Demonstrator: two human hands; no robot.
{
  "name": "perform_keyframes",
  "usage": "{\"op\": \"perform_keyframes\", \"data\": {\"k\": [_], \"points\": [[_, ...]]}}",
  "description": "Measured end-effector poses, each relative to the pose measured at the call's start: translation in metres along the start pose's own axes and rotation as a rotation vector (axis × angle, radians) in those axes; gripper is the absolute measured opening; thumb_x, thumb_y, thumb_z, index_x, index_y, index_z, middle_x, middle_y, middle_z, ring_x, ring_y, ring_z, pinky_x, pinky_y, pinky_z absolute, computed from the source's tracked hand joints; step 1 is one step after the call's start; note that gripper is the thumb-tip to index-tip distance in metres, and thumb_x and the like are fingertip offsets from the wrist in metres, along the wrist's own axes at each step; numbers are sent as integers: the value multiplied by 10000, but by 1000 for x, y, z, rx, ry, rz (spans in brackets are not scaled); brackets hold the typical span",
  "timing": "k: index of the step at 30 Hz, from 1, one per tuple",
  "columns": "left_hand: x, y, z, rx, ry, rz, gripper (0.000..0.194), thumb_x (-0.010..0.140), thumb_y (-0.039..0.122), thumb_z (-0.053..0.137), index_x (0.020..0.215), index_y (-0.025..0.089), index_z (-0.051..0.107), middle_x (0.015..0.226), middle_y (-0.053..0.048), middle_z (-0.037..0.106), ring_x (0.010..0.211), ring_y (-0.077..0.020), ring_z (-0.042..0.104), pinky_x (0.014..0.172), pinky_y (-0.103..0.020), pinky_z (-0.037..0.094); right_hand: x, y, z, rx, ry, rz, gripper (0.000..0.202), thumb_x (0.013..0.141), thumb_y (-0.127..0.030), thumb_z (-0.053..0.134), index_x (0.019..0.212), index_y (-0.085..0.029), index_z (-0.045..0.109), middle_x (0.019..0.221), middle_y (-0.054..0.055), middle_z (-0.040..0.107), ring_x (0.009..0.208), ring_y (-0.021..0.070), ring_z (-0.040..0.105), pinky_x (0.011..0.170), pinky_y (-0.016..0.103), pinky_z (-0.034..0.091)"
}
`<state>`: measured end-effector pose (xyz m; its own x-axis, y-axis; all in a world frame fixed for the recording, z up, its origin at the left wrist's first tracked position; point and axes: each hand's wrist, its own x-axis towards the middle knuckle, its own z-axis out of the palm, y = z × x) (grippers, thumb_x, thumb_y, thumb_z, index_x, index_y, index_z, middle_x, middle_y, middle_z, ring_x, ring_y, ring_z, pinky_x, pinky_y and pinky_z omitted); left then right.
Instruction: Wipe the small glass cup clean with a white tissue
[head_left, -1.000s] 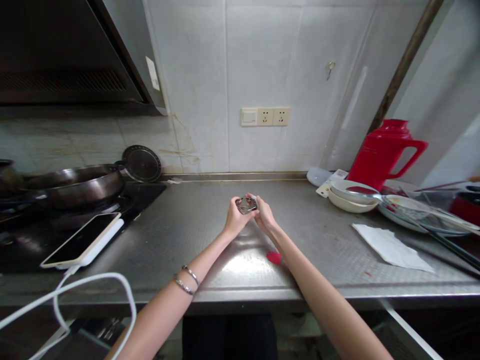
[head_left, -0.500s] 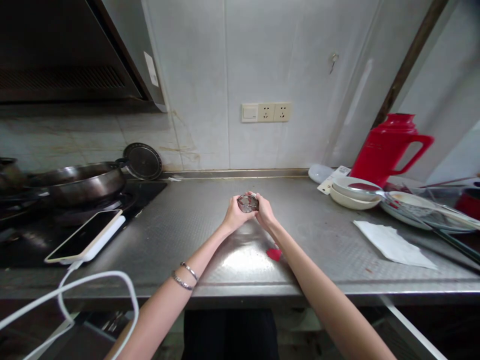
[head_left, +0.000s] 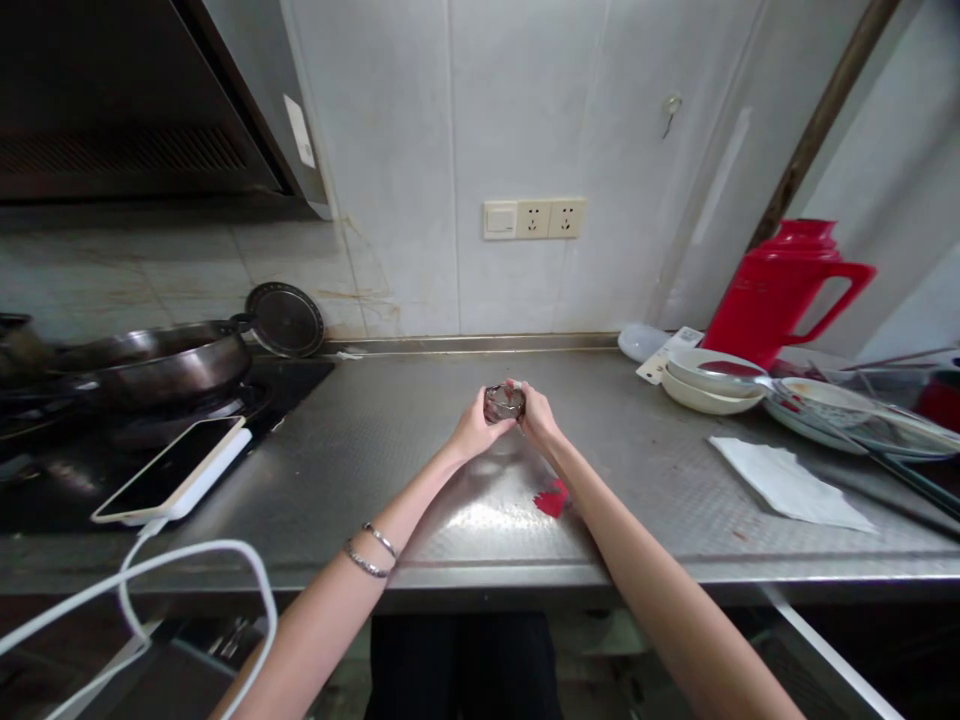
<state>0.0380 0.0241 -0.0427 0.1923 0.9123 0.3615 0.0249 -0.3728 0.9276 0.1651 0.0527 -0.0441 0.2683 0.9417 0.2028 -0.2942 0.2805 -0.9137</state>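
Out over the middle of the metal counter (head_left: 405,430), both of my hands are wrapped around a small round see-through container (head_left: 504,402). It has a shiny rim and brownish, red-flecked patches; its exact kind is too small to tell. My left hand (head_left: 474,428) curls around its left and near side, the thumb along the front. My right hand (head_left: 537,412) closes on its right side. Fingers hide much of its wall. A red patch, perhaps a piece of film or a print (head_left: 551,499), lies beside my right forearm.
On the left, a phone (head_left: 171,470) with a white cable rests by the stove, near a steel pan (head_left: 161,362). To the right stand a red thermos (head_left: 780,295), stacked white bowls (head_left: 709,392), plates and a paper napkin (head_left: 787,483). Open drawers show below the counter edge.
Both hands and the container have shifted slightly right, and the container looks turned a little. More of the red patch shows beside my right forearm.
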Motion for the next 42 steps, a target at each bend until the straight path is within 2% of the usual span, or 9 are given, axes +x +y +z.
{"op": "perform_keyframes", "data": {"k": [3, 11, 14, 20, 27, 32, 35, 38, 42], "points": [[3, 1, -3, 64, -5, 26, 672, 500, 259, 852, 1085, 165, 537, 1017, -78, 636, 997, -243, 592, 939, -413, 436, -2, -2, 3, 22, -2, 44, 331, 746, -380, 478, 828, -147, 698, 802, 51, 730, 755, 184, 664, 715, 296, 509], [1, 6, -1, 304, 243, 130, 749, 442, 314, 864, 1060, 145, 475, 1086, -120, 523, 1088, -270, 515, 944, -437, 411, -12, 2, 12, 1, 26, 3, 317, 783, -362, 467, 837, -164, 708, 826, 44, 731, 861, 195, 650, 791, 293, 479], [-1, 9, 2, 216, 190, 87, 837, 458, 295, 859, 1150, 138, 416, 1125, -142, 538, 1093, -273, 533, 956, -443, 408, -11, 2, 9, -15, 40, -5, 324, 794, -377, 465, 839, -170, 709, 833, 50, 732, 892, 203, 647, 802, 297, 476], [-1, 10, 3, -143, -107, -64, 936, 580, 235, 802, 1352, 126, 286, 1148, -134, 595, 1068, -239, 582, 968, -405, 426, -3, -4, 2, -37, 71, 35, 341, 785, -367, 427, 803, -160, 697, 780, 47, 728, 784, 196, 661, 740, 303, 492], [10, 4, -4, -31, 4, 1, 599, 493, 269, 857, 998, 118, 573, 970, -104, 654, 924, -225, 620, 879, -377, 477, -10, -6, 6, -66, 52, 2, 353, 789, -381, 436, 823, -152, 702, 845, 57, 728, 867, 193, 647, 803, 292, 463], [8, 2, -6, 78, 218, -13, 767, 413, 246, 883, 1082, 127, 526, 1073, -124, 606, 1024, -241, 579, 957, -414, 420, -17, -2, 13, -87, 42, -30, 355, 795, -390, 447, 844, -154, 707, 884, 63, 727, 917, 192, 628, 831, 285, 442], [3, 5, 0, -5, 93, -29, 897, 467, 210, 862, 1241, 145, 413, 1162, -135, 577, 1097, -244, 553, 995, -423, 394, -13, -1, 9, -98, 53, -32, 367, 794, -397, 429, 823, -154, 703, 867, 59, 723, 866, 189, 635, 809, 289, 446], [1, 8, 4, -104, -60, -88, 892, 596, 206, 795, 1343, 141, 311, 1210, -144, 562, 1142, -246, 536, 1021, -424, 379, -9, -1, 2, -114, 60, -17, 383, 783, -415, 423, 807, -151, 700, 785, 48, 717, 760, 190, 638, 737, 292, 463], [2, 7, 3, -70, -33, -91, 871, 570, 238, 818, 1321, 127, 391, 1110, -126, 618, 1106, -274, 556, 993, -431, 410, -7, -3, -3, -135, 60, -20, 392, 770, -443, 433, 768, -153, 697, 712, 44, 708, 729, 197, 633, 687, 281, 466]]}}
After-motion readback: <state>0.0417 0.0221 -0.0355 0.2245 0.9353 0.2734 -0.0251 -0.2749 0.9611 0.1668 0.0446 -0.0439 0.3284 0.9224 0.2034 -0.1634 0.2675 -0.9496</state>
